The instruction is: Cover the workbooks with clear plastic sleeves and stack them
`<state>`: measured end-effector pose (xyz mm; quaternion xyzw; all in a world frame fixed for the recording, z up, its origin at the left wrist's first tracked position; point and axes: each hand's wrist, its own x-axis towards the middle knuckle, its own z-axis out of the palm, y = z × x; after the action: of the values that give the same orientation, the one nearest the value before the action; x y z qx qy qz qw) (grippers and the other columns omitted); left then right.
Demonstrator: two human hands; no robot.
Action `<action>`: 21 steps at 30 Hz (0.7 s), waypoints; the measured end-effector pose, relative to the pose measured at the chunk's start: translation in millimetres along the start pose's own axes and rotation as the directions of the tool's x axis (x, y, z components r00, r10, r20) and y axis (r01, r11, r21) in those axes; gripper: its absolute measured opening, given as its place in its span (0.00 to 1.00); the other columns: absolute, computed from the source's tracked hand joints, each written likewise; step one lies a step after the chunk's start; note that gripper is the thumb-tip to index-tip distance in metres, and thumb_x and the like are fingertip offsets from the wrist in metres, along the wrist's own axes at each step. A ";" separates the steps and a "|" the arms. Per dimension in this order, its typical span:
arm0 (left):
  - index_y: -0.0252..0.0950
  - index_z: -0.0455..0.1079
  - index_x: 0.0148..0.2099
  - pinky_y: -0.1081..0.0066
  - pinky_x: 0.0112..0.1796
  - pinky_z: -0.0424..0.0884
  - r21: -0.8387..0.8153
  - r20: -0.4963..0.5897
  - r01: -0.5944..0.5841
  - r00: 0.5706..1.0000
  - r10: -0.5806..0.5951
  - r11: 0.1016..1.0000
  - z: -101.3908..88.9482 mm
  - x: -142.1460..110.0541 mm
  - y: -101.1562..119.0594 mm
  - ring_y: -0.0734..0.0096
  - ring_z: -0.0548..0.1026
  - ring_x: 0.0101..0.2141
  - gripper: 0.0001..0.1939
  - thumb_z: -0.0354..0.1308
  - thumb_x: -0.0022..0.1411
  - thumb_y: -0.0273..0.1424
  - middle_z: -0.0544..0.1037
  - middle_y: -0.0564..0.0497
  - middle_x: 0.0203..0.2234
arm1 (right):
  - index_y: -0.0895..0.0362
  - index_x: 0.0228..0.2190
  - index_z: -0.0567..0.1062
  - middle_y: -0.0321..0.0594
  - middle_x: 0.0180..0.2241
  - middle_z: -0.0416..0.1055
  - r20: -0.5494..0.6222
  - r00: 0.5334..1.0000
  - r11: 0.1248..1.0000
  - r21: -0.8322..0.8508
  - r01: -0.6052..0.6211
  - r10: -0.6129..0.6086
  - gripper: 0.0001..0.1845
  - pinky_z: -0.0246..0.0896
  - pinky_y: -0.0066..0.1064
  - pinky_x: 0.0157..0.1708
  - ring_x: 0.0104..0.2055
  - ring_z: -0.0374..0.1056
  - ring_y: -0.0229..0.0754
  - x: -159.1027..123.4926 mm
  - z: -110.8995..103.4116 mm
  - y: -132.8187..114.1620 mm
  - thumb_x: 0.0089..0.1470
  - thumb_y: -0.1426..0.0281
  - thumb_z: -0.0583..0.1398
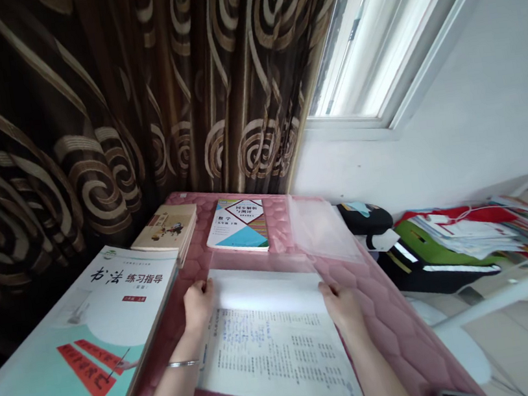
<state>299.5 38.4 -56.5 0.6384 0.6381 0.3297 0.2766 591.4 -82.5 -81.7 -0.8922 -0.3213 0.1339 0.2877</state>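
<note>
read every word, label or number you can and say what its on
"书法练习指导": large book at left
"数学": blue-and-white book
Too small or blurred: print and handwriting on held pages; title on tan book; smaller cover lettering; marking on white bar

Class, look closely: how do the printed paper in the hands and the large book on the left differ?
The left hand and right hand grip the printed paper by its edges; the large book lies with no hand on it. The printed paper shows dark text and blue marks; the large book shows a white and green cover with red strips. Both bear printed characters.
</note>
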 end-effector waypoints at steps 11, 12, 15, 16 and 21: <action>0.31 0.73 0.26 0.74 0.26 0.56 0.086 0.025 0.008 1.000 -0.010 0.996 -0.1 -3.1 -0.3 0.72 0.69 0.24 0.17 0.51 0.62 0.32 0.75 0.47 0.20 | 0.57 0.37 0.78 0.48 0.31 0.78 -0.001 1.000 1.000 -0.015 0.000 0.000 0.26 0.64 0.34 0.37 0.41 0.74 0.51 -0.3 7.2 4.1 0.56 0.55 0.47; 0.31 0.74 0.26 0.74 0.26 0.56 0.099 0.027 0.014 1.000 -0.016 0.995 0.9 -3.0 -0.7 0.72 0.69 0.24 0.17 0.51 0.62 0.33 0.76 0.46 0.21 | 0.58 0.38 0.78 0.48 0.32 0.78 0.001 1.000 1.000 -0.005 0.004 -0.004 0.27 0.64 0.34 0.37 0.41 0.74 0.51 -0.2 5.7 3.5 0.56 0.55 0.47; 0.30 0.75 0.29 0.73 0.27 0.57 0.128 0.027 0.030 0.999 -0.033 0.991 3.6 -2.4 -1.8 0.69 0.71 0.25 0.16 0.51 0.63 0.33 0.78 0.43 0.23 | 0.59 0.38 0.78 0.50 0.32 0.78 0.015 1.000 1.000 0.011 -0.002 0.002 0.27 0.64 0.34 0.36 0.41 0.74 0.53 0.6 1.4 1.8 0.55 0.56 0.47; 0.30 0.75 0.30 0.73 0.27 0.57 0.133 0.027 0.032 0.999 -0.036 0.991 4.1 -2.2 -2.1 0.68 0.72 0.26 0.16 0.51 0.63 0.33 0.78 0.41 0.24 | 0.60 0.38 0.78 0.51 0.33 0.78 0.019 1.000 1.000 0.009 -0.004 0.004 0.27 0.64 0.34 0.36 0.41 0.74 0.53 0.7 0.7 1.4 0.55 0.57 0.47; 0.30 0.76 0.33 0.74 0.29 0.60 0.128 0.031 0.033 0.999 -0.037 0.991 2.8 -3.1 -2.7 0.66 0.76 0.30 0.17 0.48 0.66 0.32 0.80 0.40 0.29 | 0.60 0.40 0.78 0.51 0.34 0.78 0.011 1.000 1.000 -0.024 0.011 -0.010 0.26 0.65 0.35 0.38 0.43 0.73 0.52 -1.4 4.1 0.7 0.56 0.59 0.46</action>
<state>300.1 35.6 -60.6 0.6489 0.6642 0.2728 0.2518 589.0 -82.1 -85.3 -0.8931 -0.3292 0.1336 0.2759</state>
